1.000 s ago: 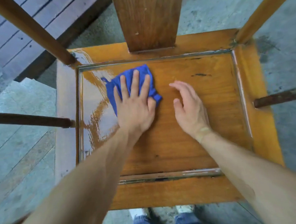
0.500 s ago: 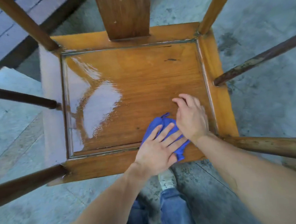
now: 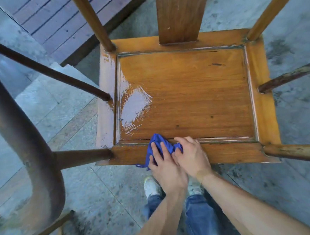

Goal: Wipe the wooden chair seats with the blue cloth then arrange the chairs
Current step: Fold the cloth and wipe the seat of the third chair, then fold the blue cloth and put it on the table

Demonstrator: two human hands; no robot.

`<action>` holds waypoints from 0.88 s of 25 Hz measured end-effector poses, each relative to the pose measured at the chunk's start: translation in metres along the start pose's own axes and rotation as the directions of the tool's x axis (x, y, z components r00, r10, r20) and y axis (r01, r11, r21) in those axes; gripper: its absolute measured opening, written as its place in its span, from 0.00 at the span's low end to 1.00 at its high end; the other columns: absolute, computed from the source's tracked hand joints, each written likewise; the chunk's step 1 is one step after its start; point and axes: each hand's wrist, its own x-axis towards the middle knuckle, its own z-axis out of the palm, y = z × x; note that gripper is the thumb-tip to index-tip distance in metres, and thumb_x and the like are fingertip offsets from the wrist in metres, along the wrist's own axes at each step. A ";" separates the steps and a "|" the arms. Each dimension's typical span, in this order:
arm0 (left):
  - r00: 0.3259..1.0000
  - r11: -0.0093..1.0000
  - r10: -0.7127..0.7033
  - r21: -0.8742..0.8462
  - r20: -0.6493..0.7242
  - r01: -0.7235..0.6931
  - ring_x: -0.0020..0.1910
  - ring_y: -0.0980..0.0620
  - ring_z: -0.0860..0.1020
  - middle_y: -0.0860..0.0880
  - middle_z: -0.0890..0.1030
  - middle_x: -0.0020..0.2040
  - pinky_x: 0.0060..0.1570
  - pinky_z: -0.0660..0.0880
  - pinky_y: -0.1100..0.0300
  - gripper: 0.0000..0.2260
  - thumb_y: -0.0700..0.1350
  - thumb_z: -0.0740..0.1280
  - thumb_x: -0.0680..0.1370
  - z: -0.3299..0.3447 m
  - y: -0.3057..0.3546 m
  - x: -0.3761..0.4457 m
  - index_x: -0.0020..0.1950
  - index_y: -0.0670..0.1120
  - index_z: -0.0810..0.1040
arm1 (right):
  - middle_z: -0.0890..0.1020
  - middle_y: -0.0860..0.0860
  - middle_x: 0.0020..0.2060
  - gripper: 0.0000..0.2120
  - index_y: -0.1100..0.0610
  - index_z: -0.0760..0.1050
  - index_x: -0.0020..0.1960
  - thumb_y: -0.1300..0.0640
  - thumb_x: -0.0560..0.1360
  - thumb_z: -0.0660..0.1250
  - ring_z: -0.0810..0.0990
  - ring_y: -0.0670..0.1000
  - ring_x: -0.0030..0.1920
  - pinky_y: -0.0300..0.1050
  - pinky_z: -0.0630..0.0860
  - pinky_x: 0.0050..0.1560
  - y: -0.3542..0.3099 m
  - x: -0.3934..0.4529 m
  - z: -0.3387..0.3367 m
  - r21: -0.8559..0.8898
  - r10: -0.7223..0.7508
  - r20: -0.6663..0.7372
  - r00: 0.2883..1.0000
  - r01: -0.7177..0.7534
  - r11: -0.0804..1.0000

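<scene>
We counted one wooden chair seat [image 3: 185, 89] beyond the hands, and one blue cloth [image 3: 159, 144] under them. Two hands showed: the left hand [image 3: 166, 167] and the right hand [image 3: 191, 157], side by side. Below the hands were two shoes [image 3: 152, 186]. To the left of the left hand we saw one second chair [image 3: 24, 145], partly in view.

A single head-worn camera looks steeply down from close above the wooden chair seat [image 3: 185, 93], whose panel spreads just beyond the fingers [image 3: 157, 150], feet below.
</scene>
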 end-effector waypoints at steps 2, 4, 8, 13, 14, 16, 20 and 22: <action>0.996 0.991 -0.078 -0.109 0.046 0.082 0.65 0.40 0.61 0.49 0.53 0.81 0.70 0.61 0.51 0.24 0.55 0.55 0.82 -0.008 0.012 0.001 0.78 0.53 0.65 | 0.78 0.52 0.64 0.21 0.52 0.74 0.69 0.58 0.76 0.64 0.74 0.55 0.66 0.46 0.69 0.68 0.002 0.010 -0.015 0.111 0.092 0.153 0.984 -0.109 0.988; 0.990 0.962 -0.099 -0.243 0.103 0.122 0.66 0.42 0.59 0.49 0.56 0.77 0.67 0.56 0.58 0.24 0.53 0.55 0.80 -0.026 0.014 0.007 0.77 0.53 0.67 | 0.83 0.56 0.55 0.15 0.53 0.79 0.59 0.63 0.73 0.68 0.81 0.55 0.56 0.48 0.76 0.61 0.006 0.015 -0.027 0.251 0.140 0.316 0.938 -0.225 0.941; 0.962 0.912 0.108 -0.410 0.252 0.005 0.53 0.49 0.72 0.45 0.69 0.63 0.52 0.73 0.62 0.35 0.34 0.58 0.76 -0.061 -0.004 0.025 0.78 0.63 0.58 | 0.82 0.46 0.35 0.14 0.48 0.80 0.46 0.66 0.68 0.71 0.76 0.46 0.35 0.38 0.76 0.40 0.006 0.003 -0.045 0.222 0.046 0.283 0.958 -0.112 0.968; 0.838 0.902 0.422 -0.067 0.347 -0.427 0.49 0.50 0.70 0.47 0.68 0.49 0.57 0.74 0.51 0.14 0.43 0.68 0.74 -0.114 0.024 0.025 0.52 0.62 0.76 | 0.77 0.43 0.40 0.14 0.38 0.75 0.35 0.58 0.69 0.67 0.75 0.47 0.41 0.43 0.70 0.41 -0.043 -0.033 -0.117 0.115 -0.206 0.242 0.948 0.183 0.976; 0.839 0.882 0.451 -0.012 0.306 -0.470 0.51 0.49 0.69 0.47 0.68 0.51 0.57 0.73 0.51 0.08 0.48 0.69 0.73 -0.129 0.037 0.018 0.49 0.60 0.77 | 0.78 0.44 0.42 0.13 0.39 0.75 0.35 0.58 0.69 0.66 0.76 0.49 0.42 0.45 0.70 0.42 -0.051 -0.039 -0.139 0.124 -0.227 0.214 0.950 0.204 0.971; 0.835 0.845 0.508 0.067 0.213 -0.531 0.57 0.48 0.66 0.47 0.66 0.58 0.60 0.66 0.56 0.09 0.51 0.70 0.75 -0.163 0.064 0.001 0.55 0.53 0.80 | 0.79 0.45 0.42 0.12 0.41 0.77 0.36 0.59 0.69 0.67 0.77 0.48 0.42 0.44 0.70 0.41 -0.067 -0.052 -0.188 0.166 -0.253 0.104 0.962 0.234 0.958; 0.711 0.713 0.700 0.008 -0.058 -0.701 0.65 0.55 0.67 0.49 0.70 0.63 0.59 0.64 0.61 0.06 0.46 0.72 0.76 -0.260 0.139 -0.049 0.53 0.48 0.80 | 0.82 0.42 0.36 0.13 0.47 0.80 0.39 0.66 0.68 0.69 0.74 0.39 0.34 0.37 0.69 0.38 -0.106 -0.098 -0.294 0.325 -0.327 -0.108 0.939 0.345 0.881; 0.672 0.674 0.734 -0.017 -0.097 -0.738 0.52 0.60 0.74 0.53 0.78 0.52 0.50 0.69 0.60 0.03 0.45 0.71 0.78 -0.316 0.181 -0.082 0.50 0.49 0.79 | 0.81 0.40 0.33 0.16 0.46 0.81 0.40 0.68 0.70 0.70 0.74 0.38 0.33 0.36 0.71 0.39 -0.127 -0.130 -0.348 0.387 -0.355 -0.216 0.909 0.414 0.824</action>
